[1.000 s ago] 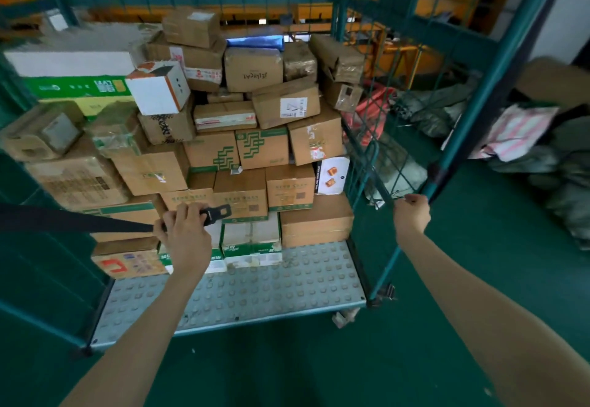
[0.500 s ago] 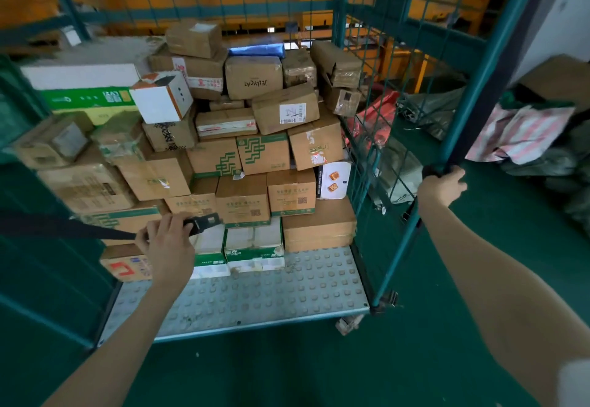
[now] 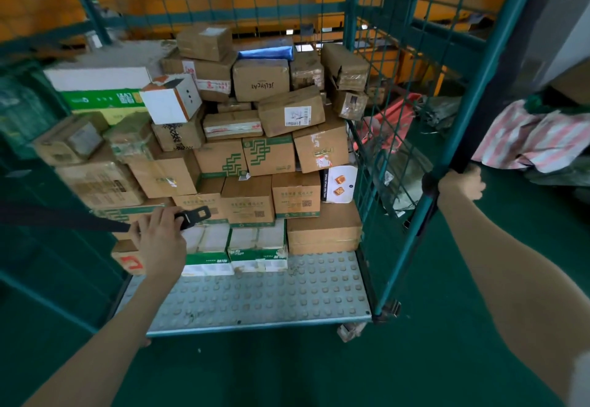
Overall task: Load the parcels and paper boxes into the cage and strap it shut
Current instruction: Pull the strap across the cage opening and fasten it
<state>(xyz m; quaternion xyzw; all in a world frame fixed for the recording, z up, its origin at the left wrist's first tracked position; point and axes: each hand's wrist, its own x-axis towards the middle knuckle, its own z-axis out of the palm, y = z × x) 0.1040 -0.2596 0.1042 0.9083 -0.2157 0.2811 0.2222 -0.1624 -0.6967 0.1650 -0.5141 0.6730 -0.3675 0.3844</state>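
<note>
Black webbing strap is clenched in the left hand at lower left, buckle free; the right hand grasps the cage post at right. Stacked parcels fill centre frame; a slipped strap could let the tilted white box topple out.
</note>
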